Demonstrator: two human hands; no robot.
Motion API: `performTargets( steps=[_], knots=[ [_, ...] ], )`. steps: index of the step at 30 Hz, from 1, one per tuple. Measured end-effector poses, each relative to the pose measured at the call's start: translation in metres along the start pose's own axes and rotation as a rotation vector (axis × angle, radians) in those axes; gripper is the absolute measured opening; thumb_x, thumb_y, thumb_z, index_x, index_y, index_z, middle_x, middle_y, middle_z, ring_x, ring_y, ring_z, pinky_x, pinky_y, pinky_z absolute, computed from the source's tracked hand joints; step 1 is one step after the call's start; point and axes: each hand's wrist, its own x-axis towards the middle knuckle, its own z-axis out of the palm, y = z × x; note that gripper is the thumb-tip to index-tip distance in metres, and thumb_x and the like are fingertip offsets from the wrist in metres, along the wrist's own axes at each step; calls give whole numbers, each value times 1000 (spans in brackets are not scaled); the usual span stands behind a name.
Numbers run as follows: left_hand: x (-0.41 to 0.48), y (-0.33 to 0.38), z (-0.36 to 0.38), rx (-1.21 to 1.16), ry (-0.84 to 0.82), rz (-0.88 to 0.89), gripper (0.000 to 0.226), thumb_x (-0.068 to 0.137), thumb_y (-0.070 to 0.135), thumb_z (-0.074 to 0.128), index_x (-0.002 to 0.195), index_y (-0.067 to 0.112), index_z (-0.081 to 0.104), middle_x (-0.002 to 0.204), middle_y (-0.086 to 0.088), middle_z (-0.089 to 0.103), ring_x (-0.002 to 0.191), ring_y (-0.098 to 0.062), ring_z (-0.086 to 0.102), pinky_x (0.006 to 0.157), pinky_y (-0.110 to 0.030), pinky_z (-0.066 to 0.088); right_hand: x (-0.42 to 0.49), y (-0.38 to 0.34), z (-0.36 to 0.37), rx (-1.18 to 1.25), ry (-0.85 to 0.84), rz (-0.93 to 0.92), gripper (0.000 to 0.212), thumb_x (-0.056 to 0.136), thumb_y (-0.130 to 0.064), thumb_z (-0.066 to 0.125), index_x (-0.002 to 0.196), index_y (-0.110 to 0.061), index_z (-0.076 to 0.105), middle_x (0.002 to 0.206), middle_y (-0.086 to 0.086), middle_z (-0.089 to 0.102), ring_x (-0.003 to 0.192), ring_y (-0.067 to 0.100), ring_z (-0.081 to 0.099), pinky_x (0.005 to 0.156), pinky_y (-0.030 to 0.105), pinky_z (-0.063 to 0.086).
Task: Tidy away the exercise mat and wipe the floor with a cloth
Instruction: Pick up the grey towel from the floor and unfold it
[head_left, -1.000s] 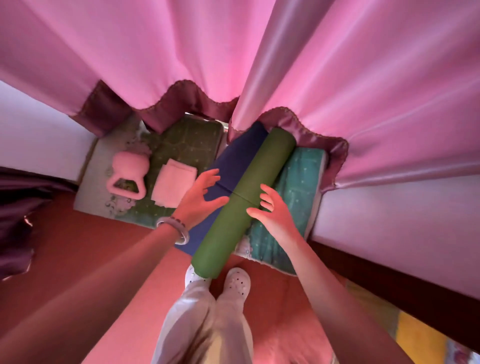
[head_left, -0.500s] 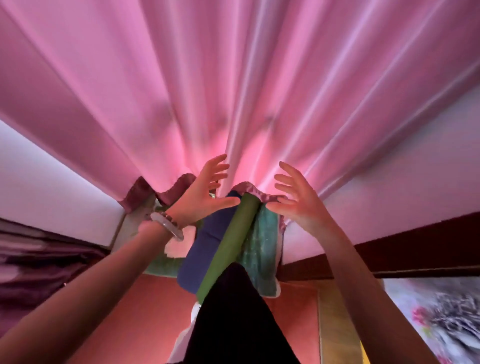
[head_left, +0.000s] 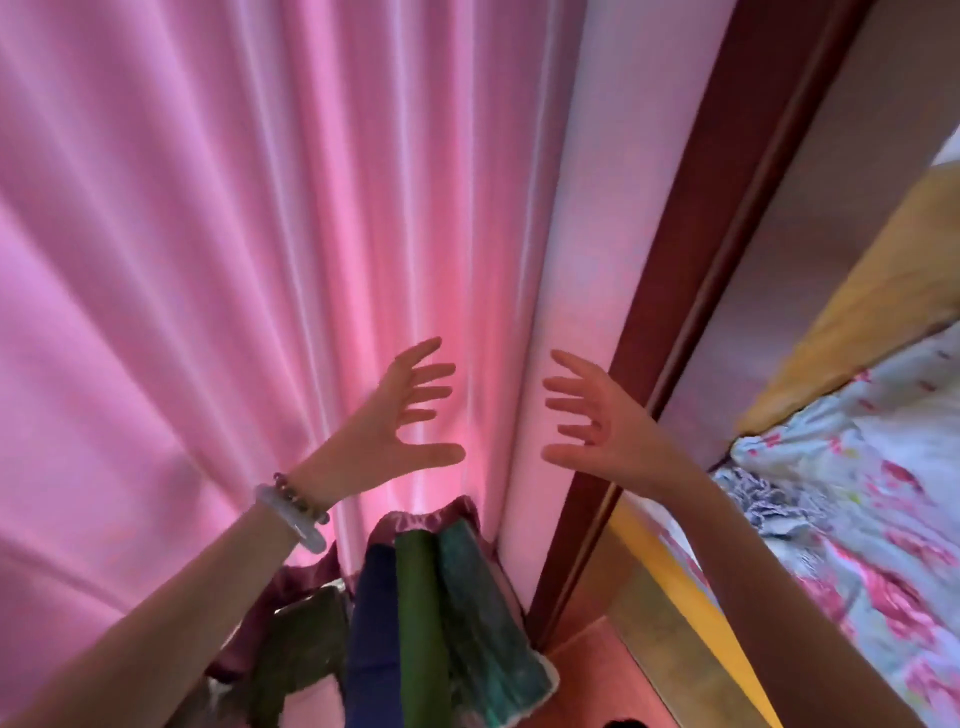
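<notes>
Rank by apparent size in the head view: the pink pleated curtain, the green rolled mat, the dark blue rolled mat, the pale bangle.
Largest: pink pleated curtain.
Next: green rolled mat and dark blue rolled mat, alike, both cut off below, so unranked.
Smallest: pale bangle on the left wrist.

One wide-angle camera, worn on the person's head, faces forward and somewhat down, very near the pink curtain (head_left: 208, 260) that fills most of its view, with the left grip (head_left: 400, 415) and right grip (head_left: 597, 421) at centre, the rolled green mat (head_left: 421, 623) at the bottom edge and the bed (head_left: 857, 493) at right.
</notes>
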Motion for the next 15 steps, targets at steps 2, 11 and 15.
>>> performTargets(
  steps=[2, 11, 15],
  knots=[
    [10, 7, 12, -13, -93, 48, 100, 64, 40, 82, 139, 48, 17, 140, 15, 40, 125, -3, 45, 104, -30, 42, -27, -2, -6, 21, 145, 26, 86, 62, -16, 81, 125, -53, 35, 130, -5, 51, 118, 10, 53, 92, 27, 50],
    [21, 38, 141, -190, -525, 178, 102, 63, 26, 87, 141, 32, 23, 137, 7, 44, 119, -1, 50, 100, -29, 46, -199, -7, -18, -24, 661, 225, 84, 75, 4, 74, 128, -45, 32, 126, -14, 49, 109, -1, 54, 91, 25, 50],
    [11, 68, 220, -260, -717, 259, 103, 50, 51, 87, 133, 44, 27, 135, 8, 46, 117, 0, 52, 88, -17, 46, -303, -19, -19, -71, 939, 276, 86, 71, 3, 77, 129, -45, 35, 127, -7, 52, 115, 3, 54, 93, 26, 50]
  ],
)
